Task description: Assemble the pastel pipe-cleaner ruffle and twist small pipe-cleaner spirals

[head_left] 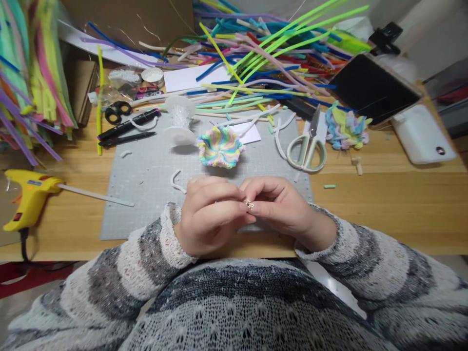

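Observation:
My left hand [208,214] and my right hand [281,204] meet over the near edge of the grey cutting mat [146,195]. Both are pinched together on a tiny shiny metal piece [249,204] held between their fingertips. Just beyond them on the mat lies a ruffled pastel flower made of pipe cleaners [220,146]. A short white pipe-cleaner scrap [177,181] lies left of my left hand.
A yellow glue gun [29,197] lies at the left on the wooden table [395,200]. Pale green scissors [309,144], a white spool [180,119], black markers [127,127], a pile of coloured pipe cleaners [278,48], a tablet [373,87] and pastel scraps [345,126] lie further back.

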`<state>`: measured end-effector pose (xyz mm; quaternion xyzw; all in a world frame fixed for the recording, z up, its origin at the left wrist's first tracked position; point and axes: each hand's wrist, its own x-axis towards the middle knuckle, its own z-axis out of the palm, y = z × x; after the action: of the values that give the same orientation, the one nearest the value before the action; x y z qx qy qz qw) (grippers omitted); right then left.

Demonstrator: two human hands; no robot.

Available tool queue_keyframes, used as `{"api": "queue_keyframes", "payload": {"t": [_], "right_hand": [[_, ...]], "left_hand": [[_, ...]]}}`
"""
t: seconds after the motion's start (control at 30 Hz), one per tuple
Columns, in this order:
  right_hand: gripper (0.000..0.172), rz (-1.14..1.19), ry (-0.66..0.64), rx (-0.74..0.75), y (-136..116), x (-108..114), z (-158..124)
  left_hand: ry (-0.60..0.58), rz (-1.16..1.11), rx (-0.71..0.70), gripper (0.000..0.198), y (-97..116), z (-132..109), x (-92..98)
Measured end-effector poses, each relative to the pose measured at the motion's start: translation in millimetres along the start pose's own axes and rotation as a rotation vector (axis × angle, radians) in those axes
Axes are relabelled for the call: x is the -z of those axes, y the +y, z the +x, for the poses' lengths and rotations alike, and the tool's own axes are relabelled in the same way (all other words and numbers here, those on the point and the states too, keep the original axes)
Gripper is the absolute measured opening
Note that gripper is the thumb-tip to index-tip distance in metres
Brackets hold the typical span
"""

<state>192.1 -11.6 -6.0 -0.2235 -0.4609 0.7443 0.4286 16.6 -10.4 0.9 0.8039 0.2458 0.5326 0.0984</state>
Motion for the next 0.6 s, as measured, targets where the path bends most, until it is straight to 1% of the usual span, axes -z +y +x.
{"api": "queue_keyframes", "payload": {"t": [0.27,0.4,0.6], "right_hand": [[0.004,-0.015,0.008,-0.01,-1.6,-0.6,0.2],[0.004,-0.024,0.008,-0.014,-2.3,-1.4,0.5],[0.003,-0.011,-0.014,-0.036,-2.2,-1.4,-0.1]], "left_hand": [[-0.028,0.07,-0.052,0.013,-1.3,1.0,0.5],[-0.036,0.034,-0.084,0.012,-1.4,1.8,1.0],[-0.068,-0.013,-0.068,0.012,-0.2,1.2,2.2]]}}
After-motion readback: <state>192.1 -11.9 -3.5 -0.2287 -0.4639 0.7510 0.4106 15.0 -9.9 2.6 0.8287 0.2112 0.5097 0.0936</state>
